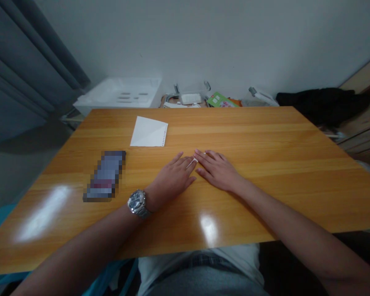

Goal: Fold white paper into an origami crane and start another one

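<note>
My left hand [180,172] lies palm down near the middle of the wooden table [265,144], its fingers stretched out and a metal watch [137,202] on the wrist. My right hand [217,169] rests palm down beside it, fingers also extended, and the fingertips of both hands meet. Under and between these fingertips, small white edges of what looks like paper [195,159] peek out; most of it is hidden. Neither hand is closed around anything.
A white sheet with a perforated edge [148,132] lies beyond my left hand. The blurred-out phone-like device [106,174] is at the left. Behind the table stand a white plastic tub [123,92], a green booklet [221,100] and dark cloth [320,105].
</note>
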Tool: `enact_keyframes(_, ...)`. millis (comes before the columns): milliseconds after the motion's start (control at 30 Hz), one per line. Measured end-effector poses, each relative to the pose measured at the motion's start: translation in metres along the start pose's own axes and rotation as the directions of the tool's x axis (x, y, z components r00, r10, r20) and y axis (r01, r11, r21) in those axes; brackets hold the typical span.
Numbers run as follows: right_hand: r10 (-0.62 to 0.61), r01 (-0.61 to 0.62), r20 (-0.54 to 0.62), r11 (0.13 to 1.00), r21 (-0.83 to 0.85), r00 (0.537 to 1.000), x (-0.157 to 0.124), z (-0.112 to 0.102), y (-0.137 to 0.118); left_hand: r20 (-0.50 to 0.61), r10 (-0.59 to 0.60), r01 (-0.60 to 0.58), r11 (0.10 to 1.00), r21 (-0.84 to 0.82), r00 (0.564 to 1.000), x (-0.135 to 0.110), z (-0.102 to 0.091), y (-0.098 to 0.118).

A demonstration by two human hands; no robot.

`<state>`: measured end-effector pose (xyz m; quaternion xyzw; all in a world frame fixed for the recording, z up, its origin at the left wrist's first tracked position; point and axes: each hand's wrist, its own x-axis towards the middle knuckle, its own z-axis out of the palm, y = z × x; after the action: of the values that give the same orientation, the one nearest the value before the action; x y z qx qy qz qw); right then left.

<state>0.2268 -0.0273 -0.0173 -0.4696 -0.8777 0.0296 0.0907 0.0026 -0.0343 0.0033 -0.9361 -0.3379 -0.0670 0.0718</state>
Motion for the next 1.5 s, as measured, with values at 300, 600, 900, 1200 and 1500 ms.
enact_keyframes(300, 0.061, -0.060, -0.029, 0.998, 0.031, 0.998, 0.0002, -0.0007, -0.0008, -0.001, -0.028, 0.028, 0.999, -0.047, 1.000, -0.0003, -0.0022, -0.0024)
enact_keyframes(600, 0.011, -0.009, -0.036, 0.998, 0.068, 0.999, -0.0012, -0.0005, 0.0019, 0.011, -0.044, 0.045, 0.993, -0.105, 0.999, 0.0006, -0.0041, -0.0063)
enact_keyframes(900, -0.060, 0.057, 0.047, 0.996, 0.075, 0.997, -0.0008, -0.0004, 0.0031, 0.013, -0.037, 0.038, 0.993, -0.113, 0.999, 0.0007, -0.0046, -0.0066)
enact_keyframes(1200, -0.040, 0.037, 0.046, 0.997, 0.075, 0.998, -0.0001, 0.0016, 0.0010, -0.001, -0.036, 0.036, 0.996, -0.084, 0.999, 0.0018, -0.0052, -0.0058)
enact_keyframes(1500, -0.017, 0.015, 0.021, 0.995, 0.095, 1.000, -0.0009, 0.0037, 0.0024, -0.025, -0.034, 0.032, 0.996, -0.088, 0.999, 0.0012, -0.0037, -0.0064)
